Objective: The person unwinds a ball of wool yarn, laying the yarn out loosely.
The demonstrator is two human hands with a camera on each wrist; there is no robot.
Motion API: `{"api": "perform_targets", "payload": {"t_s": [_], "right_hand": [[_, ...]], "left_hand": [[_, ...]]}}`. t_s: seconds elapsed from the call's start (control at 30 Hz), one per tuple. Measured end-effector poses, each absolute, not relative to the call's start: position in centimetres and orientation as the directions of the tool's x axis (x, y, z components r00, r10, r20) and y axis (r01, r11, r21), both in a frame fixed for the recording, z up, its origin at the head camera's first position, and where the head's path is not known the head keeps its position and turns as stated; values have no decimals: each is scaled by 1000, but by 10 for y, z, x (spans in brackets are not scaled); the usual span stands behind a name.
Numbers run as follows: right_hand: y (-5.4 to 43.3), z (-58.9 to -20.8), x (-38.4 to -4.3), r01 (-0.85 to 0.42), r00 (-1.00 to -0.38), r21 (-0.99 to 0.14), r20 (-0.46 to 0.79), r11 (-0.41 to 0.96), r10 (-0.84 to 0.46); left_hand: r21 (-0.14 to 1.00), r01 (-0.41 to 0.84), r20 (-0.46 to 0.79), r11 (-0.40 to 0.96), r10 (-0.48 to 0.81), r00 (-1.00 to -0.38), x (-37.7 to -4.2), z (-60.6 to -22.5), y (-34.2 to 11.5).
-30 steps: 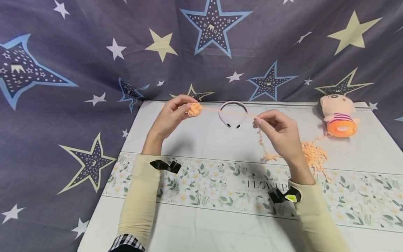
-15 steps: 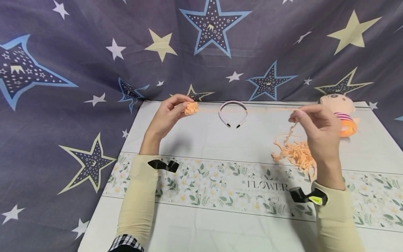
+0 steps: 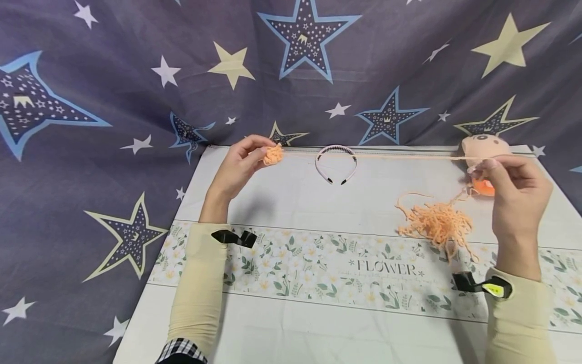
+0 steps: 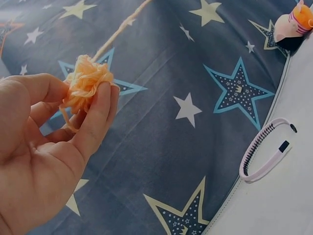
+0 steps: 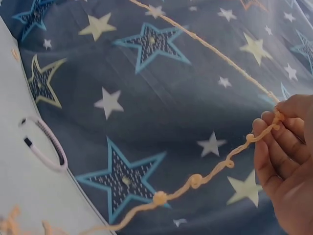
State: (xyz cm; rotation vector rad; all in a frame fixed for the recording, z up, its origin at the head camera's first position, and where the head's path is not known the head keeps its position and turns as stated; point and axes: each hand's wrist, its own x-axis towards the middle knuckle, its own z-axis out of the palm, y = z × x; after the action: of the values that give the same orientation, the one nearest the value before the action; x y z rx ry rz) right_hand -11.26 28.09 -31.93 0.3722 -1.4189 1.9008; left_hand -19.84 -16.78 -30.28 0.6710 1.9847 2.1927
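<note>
Between thumb and fingertips my left hand (image 3: 237, 166) pinches a small wound ball of orange yarn (image 4: 87, 83), raised above the table's back part. A yarn strand (image 3: 400, 156) runs taut from the ball across to the right. At its far end my right hand (image 3: 518, 189) pinches the strand, in front of a plush doll (image 3: 484, 146) that it partly covers. Below the right fingers, in the right wrist view, a kinked, curly length of yarn (image 5: 195, 181) hangs toward the table. A loose, tangled heap of orange yarn (image 3: 438, 222) lies on the table left of the right forearm.
A pale pink headband (image 3: 336, 147) with black teeth lies at the table's back, behind the strand. The white table cover (image 3: 318, 202) carries a flower-printed band (image 3: 309, 258). A dark star-patterned curtain (image 3: 150, 101) hangs along the back and left edges.
My right hand has moved far to the right, drawing the strand out longer. The left hand, with the ball, has shifted slightly left. The yarn heap shows more fully now.
</note>
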Motion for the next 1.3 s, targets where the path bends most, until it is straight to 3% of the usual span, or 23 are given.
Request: {"api": "perform_targets", "payload": {"t_s": [0.17, 0.33, 0.57, 0.87, 1.07, 1.3], "right_hand": [[300, -324, -108, -676, -677, -735, 595, -47, 432], [316, -326, -104, -670, -662, -741, 565, -51, 492], [341, -334, -101, -631, -669, -762, 438, -148, 601], [377, -352, -102, -470, -635, -880, 393, 72, 665], [393, -365, -99, -603, -610, -794, 394, -79, 687], [403, -371, -97, -646, -546, -763, 441, -22, 712]], "left_hand": [[966, 217, 253, -138, 356, -900, -199, -302, -169], [963, 226, 264, -146, 354, -897, -199, -302, -171], [961, 226, 269, -160, 346, -899, -202, -304, -176], [956, 234, 281, -176, 324, -903, -202, -302, -180], [954, 228, 281, -194, 316, -906, -203, -302, -182], [962, 203, 250, -180, 298, -921, -202, -302, -183]]}}
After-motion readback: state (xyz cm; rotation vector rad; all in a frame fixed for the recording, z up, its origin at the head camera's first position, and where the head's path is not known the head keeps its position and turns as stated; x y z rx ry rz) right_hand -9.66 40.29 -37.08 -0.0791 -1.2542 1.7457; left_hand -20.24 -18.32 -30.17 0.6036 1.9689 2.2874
